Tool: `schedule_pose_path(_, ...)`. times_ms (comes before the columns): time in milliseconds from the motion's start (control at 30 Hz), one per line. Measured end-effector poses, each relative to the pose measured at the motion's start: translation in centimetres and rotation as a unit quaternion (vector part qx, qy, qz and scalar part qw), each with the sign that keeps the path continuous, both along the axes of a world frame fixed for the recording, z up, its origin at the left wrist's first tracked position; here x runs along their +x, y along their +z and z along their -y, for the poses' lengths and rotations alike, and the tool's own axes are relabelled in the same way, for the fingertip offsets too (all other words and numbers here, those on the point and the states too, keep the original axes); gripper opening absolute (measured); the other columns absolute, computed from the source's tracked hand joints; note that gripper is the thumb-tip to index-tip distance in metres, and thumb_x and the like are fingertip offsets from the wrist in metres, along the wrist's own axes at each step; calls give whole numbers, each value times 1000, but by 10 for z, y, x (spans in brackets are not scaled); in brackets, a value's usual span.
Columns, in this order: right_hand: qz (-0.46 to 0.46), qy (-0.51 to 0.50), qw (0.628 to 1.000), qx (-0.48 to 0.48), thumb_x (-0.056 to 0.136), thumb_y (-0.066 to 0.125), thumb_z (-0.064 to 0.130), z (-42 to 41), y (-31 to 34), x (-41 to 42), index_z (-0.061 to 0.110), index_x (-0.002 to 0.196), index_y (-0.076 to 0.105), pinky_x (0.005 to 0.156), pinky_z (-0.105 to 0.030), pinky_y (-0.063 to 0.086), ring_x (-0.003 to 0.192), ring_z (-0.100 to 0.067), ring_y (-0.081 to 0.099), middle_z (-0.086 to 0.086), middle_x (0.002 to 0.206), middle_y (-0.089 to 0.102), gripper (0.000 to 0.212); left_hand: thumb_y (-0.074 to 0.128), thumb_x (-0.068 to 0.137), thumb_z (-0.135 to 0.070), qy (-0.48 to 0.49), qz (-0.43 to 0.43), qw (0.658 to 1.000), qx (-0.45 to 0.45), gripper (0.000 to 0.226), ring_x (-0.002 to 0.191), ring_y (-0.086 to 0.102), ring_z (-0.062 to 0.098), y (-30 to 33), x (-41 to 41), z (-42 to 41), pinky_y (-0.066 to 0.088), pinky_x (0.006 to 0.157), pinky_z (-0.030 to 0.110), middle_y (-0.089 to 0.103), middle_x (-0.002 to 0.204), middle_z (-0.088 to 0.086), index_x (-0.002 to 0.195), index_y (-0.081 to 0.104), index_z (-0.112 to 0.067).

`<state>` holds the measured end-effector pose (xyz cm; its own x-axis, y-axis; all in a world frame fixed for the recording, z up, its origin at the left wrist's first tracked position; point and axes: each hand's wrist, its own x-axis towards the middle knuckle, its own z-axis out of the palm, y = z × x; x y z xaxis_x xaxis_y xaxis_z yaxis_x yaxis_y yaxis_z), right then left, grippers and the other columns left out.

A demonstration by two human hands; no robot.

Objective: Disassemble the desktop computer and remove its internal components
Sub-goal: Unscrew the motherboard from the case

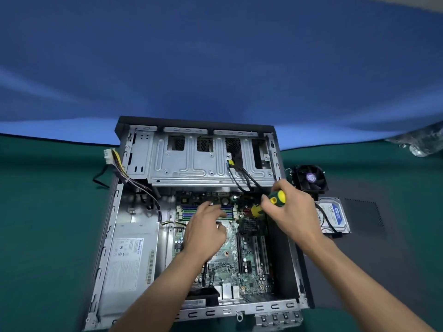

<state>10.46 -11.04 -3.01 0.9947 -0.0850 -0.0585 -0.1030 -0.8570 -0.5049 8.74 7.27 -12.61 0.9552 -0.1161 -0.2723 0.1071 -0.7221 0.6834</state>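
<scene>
An open desktop case [115, 212] lies flat on the green table. Inside it sit a green motherboard [227, 259], a grey power supply [127, 264] at the left and a metal drive cage [203, 161] at the far end. My right hand [290, 209] grips a yellow-and-green screwdriver [275, 200] over the board's far right corner, tip pointing down toward the board. My left hand [206, 228] hovers or rests over the memory slots [189, 212] with fingers spread and relaxed, holding nothing.
To the right of the case lie a removed cooler fan [311, 178], a hard drive [333, 214] with a cable, and a dark side panel [374, 226]. A loose power connector [109, 156] hangs over the case's left wall. A blue backdrop rises behind.
</scene>
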Motion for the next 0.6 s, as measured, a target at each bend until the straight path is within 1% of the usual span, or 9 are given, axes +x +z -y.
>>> schedule_pose_path(67,8,-14,1000,15,82,67,34,-1,0,-1,23,80,49,43,-15,30,50,-2,47,14,55,52,21,56,82,-12,-14,-18,1000,21,48,140,21,12,-2,1,0,15,114,35,40,147,-8,128,55,-25)
schedule_pose_path(133,17,-20,1000,16,81,68,32,-2,1,-3,23,80,50,42,-16,33,44,0,44,15,51,48,20,56,84,-13,-28,-34,998,38,53,142,18,16,-4,1,3,10,115,35,33,151,-4,135,48,-25)
schedule_pose_path(233,19,-31,999,3,81,67,33,-1,0,-3,21,80,50,40,-17,27,43,-3,41,14,51,47,21,56,85,-13,-42,-53,996,55,57,143,16,20,-7,0,7,10,115,37,26,154,1,140,42,-22)
schedule_pose_path(267,17,-39,999,-1,82,67,34,0,0,-3,21,81,50,42,-20,27,45,-4,42,13,52,49,22,56,85,-13,-45,-54,996,59,57,143,16,20,-7,0,8,12,115,38,26,154,2,140,42,-21)
schedule_pose_path(333,13,-55,998,-1,82,66,36,1,-2,-3,20,81,49,43,-23,27,47,-5,44,11,55,52,23,55,86,-15,-51,-44,996,65,56,142,19,21,-8,1,9,18,115,38,28,153,3,140,42,-20)
schedule_pose_path(433,2,-61,998,-5,83,64,38,-1,-3,-4,21,82,49,43,-22,27,48,-5,44,10,56,53,23,54,88,-16,-59,-34,995,76,55,140,22,21,-7,1,10,21,114,38,30,151,4,140,40,-18)
schedule_pose_path(600,9,-88,996,7,84,63,39,-3,-5,-7,22,82,49,40,-17,23,43,-5,40,8,53,51,22,51,90,-17,-60,-26,994,82,53,139,24,20,-5,1,9,23,113,37,31,150,4,141,37,-16)
